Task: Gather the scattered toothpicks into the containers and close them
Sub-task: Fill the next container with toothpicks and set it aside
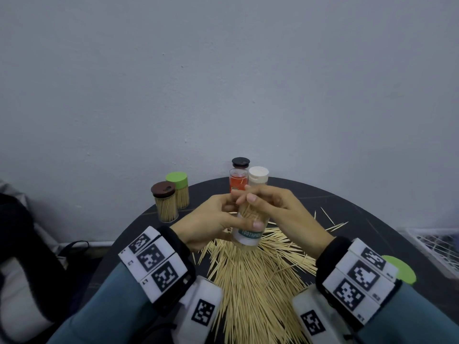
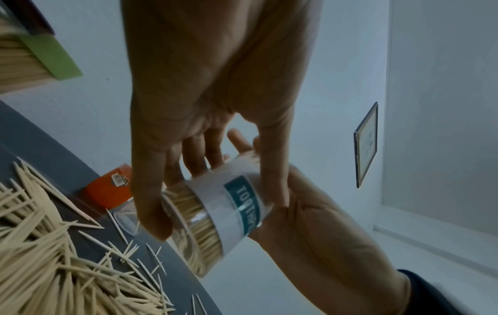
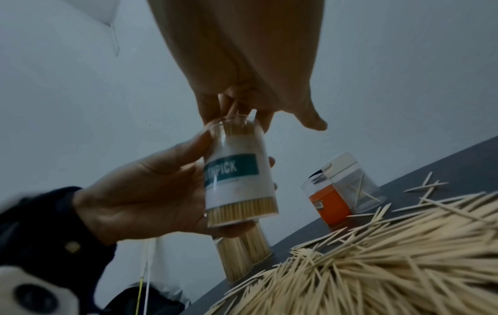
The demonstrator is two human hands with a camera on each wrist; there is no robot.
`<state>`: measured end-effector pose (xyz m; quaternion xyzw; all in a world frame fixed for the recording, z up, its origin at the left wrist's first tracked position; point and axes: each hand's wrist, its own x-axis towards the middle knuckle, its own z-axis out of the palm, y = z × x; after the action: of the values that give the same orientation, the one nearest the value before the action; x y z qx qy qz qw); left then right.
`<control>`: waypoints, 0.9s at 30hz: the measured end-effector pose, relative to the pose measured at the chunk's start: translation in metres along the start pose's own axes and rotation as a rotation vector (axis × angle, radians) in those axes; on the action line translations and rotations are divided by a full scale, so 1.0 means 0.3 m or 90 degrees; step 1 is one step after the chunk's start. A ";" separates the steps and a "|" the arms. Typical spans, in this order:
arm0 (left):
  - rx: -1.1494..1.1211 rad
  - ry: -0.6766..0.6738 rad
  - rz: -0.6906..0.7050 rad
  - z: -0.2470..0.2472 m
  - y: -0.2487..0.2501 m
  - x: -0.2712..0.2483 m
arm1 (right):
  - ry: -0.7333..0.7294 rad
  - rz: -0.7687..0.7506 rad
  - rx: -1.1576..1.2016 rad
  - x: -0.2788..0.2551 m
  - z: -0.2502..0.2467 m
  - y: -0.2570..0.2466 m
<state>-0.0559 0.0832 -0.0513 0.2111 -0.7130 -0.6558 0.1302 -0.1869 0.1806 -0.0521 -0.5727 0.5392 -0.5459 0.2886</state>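
Landmark: the jar (image 1: 249, 225), clear, labelled "TOOTHPICK", lifted off the table (image 1: 372, 219) and tilted.

Nearest the person, under and in front of the jar: the pile (image 1: 250, 281) of loose toothpicks, thick, most points lying roughly one way. A green lid (image 1: 403, 270) lies to the right of the jar, by the right wrist.

Left hand (image 1: 211, 220) grips the jar from its left side, thumb across the label, fingers wrapped behind. Jar is already packed nearly full. Right hand (image 1: 270, 207) sits at the jar's mouth, fingertips (image 3: 265, 119) pinched on a few picks, pressing them down into the open top.

Doing this well, by my reading: keep the jar tilted so picks slide along the wall; feed small aligned bunches, points the same way; tap the base to settle them. Crossed picks will jam the mouth and stop a lid seating.

Beyond the jar: an orange-labelled jar (image 1: 238, 182), open; a white-capped jar (image 1: 258, 175); a dark-capped one (image 1: 240, 162) behind. Far left of the jar: two full jars, brown-capped (image 1: 165, 201) and green-capped (image 1: 179, 188), closed.
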 end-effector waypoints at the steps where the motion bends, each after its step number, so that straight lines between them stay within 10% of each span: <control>1: 0.001 0.000 0.001 -0.001 0.000 0.000 | -0.001 -0.004 -0.017 0.002 -0.008 0.004; 22: 0.225 0.069 0.128 -0.018 -0.014 0.011 | 0.173 -0.082 -0.328 0.000 -0.036 -0.030; 27: 0.237 0.113 0.133 -0.020 -0.012 0.008 | 0.089 -0.048 -0.332 -0.006 -0.036 -0.050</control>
<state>-0.0548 0.0765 -0.0546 0.2134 -0.8255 -0.4746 0.2183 -0.1923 0.1888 -0.0363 -0.6081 0.6585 -0.4373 0.0732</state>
